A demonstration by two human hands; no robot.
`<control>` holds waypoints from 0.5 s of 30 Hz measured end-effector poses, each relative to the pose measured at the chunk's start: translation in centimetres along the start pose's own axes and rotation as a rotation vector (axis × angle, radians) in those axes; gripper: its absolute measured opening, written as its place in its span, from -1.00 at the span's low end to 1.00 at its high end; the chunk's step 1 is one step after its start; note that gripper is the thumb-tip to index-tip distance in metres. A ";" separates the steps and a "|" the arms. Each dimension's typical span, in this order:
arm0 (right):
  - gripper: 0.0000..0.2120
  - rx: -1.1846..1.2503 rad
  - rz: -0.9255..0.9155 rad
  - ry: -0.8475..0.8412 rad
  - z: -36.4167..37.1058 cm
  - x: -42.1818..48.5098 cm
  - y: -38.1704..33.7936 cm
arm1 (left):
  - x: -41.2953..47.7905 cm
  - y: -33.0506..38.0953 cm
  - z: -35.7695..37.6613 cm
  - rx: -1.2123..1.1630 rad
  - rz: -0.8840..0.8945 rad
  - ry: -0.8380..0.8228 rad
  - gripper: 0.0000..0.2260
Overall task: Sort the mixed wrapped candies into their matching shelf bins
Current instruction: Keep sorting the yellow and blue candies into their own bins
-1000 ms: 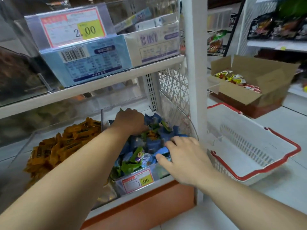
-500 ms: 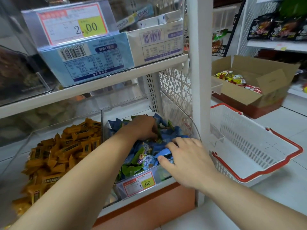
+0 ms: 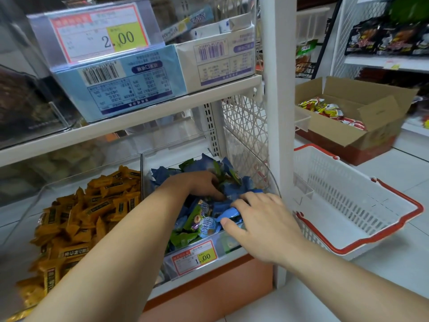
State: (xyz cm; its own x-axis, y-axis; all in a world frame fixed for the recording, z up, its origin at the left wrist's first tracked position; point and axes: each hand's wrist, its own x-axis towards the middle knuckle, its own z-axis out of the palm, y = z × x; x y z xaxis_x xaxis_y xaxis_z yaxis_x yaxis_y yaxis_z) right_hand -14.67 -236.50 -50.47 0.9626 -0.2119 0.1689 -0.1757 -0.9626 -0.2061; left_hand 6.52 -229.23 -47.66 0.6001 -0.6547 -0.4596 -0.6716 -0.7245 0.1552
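Low on the white metal shelf unit (image 3: 278, 112), two clear plastic bins stand side by side, and a white plastic shopping basket with a red rim (image 3: 348, 201) rests on the floor just right of the post. The left-hand clear bin (image 3: 41, 198) holds a heap of orange-yellow wrapped candies (image 3: 88, 212). The right-hand clear bin (image 3: 262, 166) holds the mixed blue and green wrapped candies (image 3: 197, 219) that need sorting, piled nearly to its rim. That fullness looks like the main hazard: with both hands raking through a loose, slippery heap, pieces could spill over the low front wall onto the floor, or a green piece could ride along unnoticed inside a handful of blue. The left hand (image 3: 199, 184) reaches deep into the middle of the pile, its fingers (image 3: 209, 180) curled downward and buried among wrappers, so I cannot tell whether they grip anything. The right hand (image 3: 262, 221) lies near the front right corner, fingers (image 3: 253, 201) loosely extended and resting on the candies, with thumb and forefinger either side of one bright blue wrapper (image 3: 228, 212).
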 end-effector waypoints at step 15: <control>-0.25 0.035 -0.007 -0.007 -0.2 -0.1 0.1 | -0.1 0.5 0.9 0.060 0.007 -0.080 -0.49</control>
State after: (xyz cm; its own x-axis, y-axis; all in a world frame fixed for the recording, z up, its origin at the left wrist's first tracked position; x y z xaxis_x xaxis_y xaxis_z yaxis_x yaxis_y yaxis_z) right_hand -14.80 -236.66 -50.29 0.9653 -0.2037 0.1635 -0.1616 -0.9575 -0.2387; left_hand 5.74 -229.34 -48.38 0.5601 -0.6386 -0.5277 -0.7020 -0.7041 0.1070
